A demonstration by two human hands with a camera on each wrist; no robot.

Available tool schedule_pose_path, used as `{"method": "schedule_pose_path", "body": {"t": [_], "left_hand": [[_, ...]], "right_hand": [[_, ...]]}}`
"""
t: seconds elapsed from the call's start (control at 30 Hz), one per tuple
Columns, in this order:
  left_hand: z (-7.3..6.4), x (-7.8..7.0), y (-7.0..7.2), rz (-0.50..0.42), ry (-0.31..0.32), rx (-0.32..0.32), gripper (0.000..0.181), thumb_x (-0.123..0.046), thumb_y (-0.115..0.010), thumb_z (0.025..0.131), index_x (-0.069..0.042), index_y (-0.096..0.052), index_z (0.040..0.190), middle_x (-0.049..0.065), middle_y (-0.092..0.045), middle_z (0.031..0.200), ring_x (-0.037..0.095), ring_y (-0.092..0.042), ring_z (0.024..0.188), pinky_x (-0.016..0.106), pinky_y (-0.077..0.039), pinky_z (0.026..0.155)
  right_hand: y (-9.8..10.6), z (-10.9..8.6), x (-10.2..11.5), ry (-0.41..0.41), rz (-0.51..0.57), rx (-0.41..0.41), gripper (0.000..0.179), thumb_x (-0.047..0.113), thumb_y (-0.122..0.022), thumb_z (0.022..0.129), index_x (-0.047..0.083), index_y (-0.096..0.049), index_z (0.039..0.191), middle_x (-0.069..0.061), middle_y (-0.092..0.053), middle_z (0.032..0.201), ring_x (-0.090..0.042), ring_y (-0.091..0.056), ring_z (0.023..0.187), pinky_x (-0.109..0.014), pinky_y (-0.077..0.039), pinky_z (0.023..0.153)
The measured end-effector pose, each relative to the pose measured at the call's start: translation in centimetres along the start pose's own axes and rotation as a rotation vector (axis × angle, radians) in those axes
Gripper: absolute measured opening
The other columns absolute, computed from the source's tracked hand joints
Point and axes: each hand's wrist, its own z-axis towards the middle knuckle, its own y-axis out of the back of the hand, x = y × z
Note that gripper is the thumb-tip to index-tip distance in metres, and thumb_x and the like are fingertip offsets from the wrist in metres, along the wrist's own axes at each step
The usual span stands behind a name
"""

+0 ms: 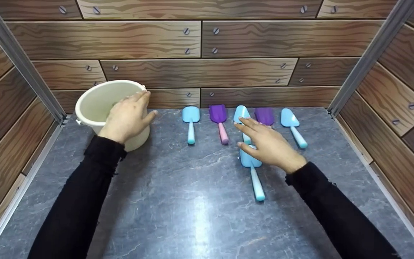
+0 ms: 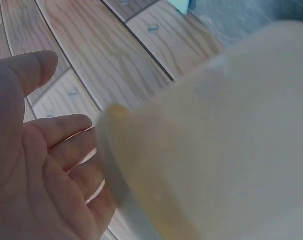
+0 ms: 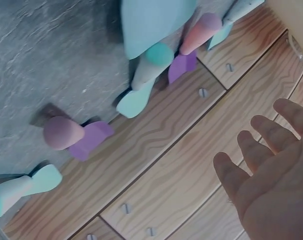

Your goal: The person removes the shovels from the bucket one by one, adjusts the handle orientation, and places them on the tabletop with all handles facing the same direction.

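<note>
A cream bucket (image 1: 135, 142) stands at the back left. My left hand (image 1: 128, 115) is over its right rim with fingers extended; in the left wrist view the palm (image 2: 26, 165) faces the bucket wall (image 2: 216, 150), and the fingertips reach the rim. Whether they touch it I cannot tell. My right hand (image 1: 270, 144) hovers with spread fingers, holding nothing, above a blue scoop (image 1: 257, 185) in front of the row. Behind that hand are another blue scoop (image 1: 241, 110) and a purple scoop (image 1: 264, 116), both partly hidden.
Along the back wall also lie a blue scoop (image 1: 191, 115), a purple scoop with a pink handle (image 1: 222, 133) and a blue pointed trowel (image 1: 289, 118). Wood-patterned walls (image 1: 149, 39) with metal corner strips (image 1: 368, 46) enclose the grey marbled surface (image 1: 156, 216).
</note>
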Motion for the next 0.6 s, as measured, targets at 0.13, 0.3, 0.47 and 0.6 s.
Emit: {"method": "schedule_pose_path", "body": {"t": [0.13,0.3,0.47,0.6], "left_hand": [[0.2,1.2,0.5,-0.013,0.054,0.027,0.073,-0.047,-0.051,0.123,0.001,-0.043,0.178,0.032,-0.047,0.182,0.059,-0.048,0.167,0.077,-0.042,0.138],[0.4,2.8,1.1,-0.013,0.108,0.086,0.073,-0.049,-0.041,0.125,0.001,-0.042,0.178,0.032,-0.046,0.183,0.060,-0.047,0.167,0.081,-0.041,0.135],[0.7,4.4,1.4,-0.059,0.142,0.145,0.073,-0.049,-0.032,0.125,0.001,-0.045,0.176,0.031,-0.048,0.181,0.058,-0.046,0.169,0.081,-0.040,0.136],[1.0,5.6,1.8,-0.123,0.163,0.234,0.075,-0.052,-0.027,0.124,-0.001,-0.049,0.175,0.032,-0.050,0.180,0.060,-0.045,0.168,0.079,-0.038,0.139]], "right_hand": [[0.2,-0.1,0.7,0.014,-0.001,0.007,0.071,0.046,-0.069,0.119,0.017,-0.048,0.181,-0.013,-0.043,0.190,-0.042,-0.042,0.177,-0.080,-0.042,0.138],[0.2,-0.3,1.6,0.047,-0.008,0.008,0.071,0.046,-0.069,0.119,0.017,-0.048,0.180,-0.012,-0.043,0.191,-0.041,-0.043,0.177,-0.071,-0.040,0.143],[0.0,-0.2,2.5,0.085,-0.012,0.002,0.070,0.046,-0.070,0.118,0.016,-0.050,0.179,-0.012,-0.043,0.190,-0.041,-0.044,0.176,-0.067,-0.041,0.143],[0.0,-0.3,3.2,0.110,-0.007,0.008,0.072,0.044,-0.071,0.118,0.015,-0.048,0.180,-0.015,-0.043,0.190,-0.043,-0.045,0.175,-0.067,-0.043,0.143]]}}
